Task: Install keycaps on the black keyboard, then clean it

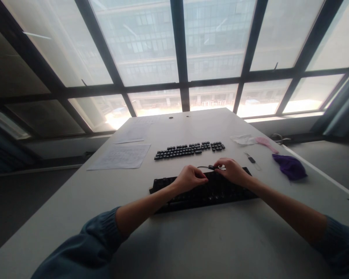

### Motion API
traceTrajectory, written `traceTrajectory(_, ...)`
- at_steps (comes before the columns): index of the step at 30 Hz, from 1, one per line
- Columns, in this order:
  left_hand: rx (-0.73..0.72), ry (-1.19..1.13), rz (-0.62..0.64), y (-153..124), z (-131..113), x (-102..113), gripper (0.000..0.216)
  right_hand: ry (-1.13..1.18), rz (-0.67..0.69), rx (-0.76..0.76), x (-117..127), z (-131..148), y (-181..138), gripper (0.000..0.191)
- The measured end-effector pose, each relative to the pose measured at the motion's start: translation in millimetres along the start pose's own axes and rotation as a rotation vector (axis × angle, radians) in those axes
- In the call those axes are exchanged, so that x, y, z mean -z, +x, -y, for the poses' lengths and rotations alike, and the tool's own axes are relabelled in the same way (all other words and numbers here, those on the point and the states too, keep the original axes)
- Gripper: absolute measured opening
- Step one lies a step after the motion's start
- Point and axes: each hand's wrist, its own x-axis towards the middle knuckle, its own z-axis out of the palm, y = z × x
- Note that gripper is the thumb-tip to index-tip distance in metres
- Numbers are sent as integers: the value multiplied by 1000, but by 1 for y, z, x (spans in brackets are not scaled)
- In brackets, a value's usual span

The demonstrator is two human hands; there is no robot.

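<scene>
A black keyboard base (180,199) lies in front of me, its top partly covered by my hands. Over its middle, my left hand (191,179) is closed with thumb and fingertips together; what they hold, if anything, is too small to make out. Along the keyboard's back edge, my right hand (229,169) pinches a small dark piece (211,167). A thin black cable (203,167) runs leftward from that piece. Beyond both hands, loose black keycaps (178,151) are laid out in rows on the white table.
Printed sheets (120,156) lie on the table (104,205) at left. To the right are a small dark-handled tool (251,159), a purple cloth (290,167), a pink item (266,144) and a crumpled white tissue (243,140). Large framed windows (215,42) rise behind the table.
</scene>
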Motion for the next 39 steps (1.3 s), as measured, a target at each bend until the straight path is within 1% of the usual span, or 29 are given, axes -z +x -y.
traceTrajectory(2,15,-5,40,-7,-2,-11,21,58,2,-16,4,4,-16,9)
traceTrajectory(4,23,12,50,-10,1,-18,20,105,14,-26,5,8,-29,10)
traceTrajectory(9,5,69,43,-14,13,-23,19,171,30,-36,4,14,-47,10)
traceTrajectory(11,-35,92,34,-17,15,-24,17,185,27,-38,4,15,-49,9)
traceTrajectory(15,-184,166,-12,-22,14,-27,7,202,33,-54,2,15,-50,9)
traceTrajectory(17,-234,202,-39,-24,14,-29,4,203,37,-57,1,15,-50,9)
traceTrajectory(21,-298,285,-90,-28,17,-32,5,209,39,-54,-1,14,-51,9)
traceTrajectory(26,-388,380,-110,-32,20,-35,6,232,46,-54,1,16,-52,9)
traceTrajectory(29,-429,439,-110,-35,22,-36,9,265,72,-29,3,18,-53,9)
traceTrajectory(33,-445,512,-80,-38,20,-35,15,308,91,-11,4,19,-55,10)
traceTrajectory(39,-462,599,-22,-41,10,-30,21,359,106,-65,2,18,-56,11)
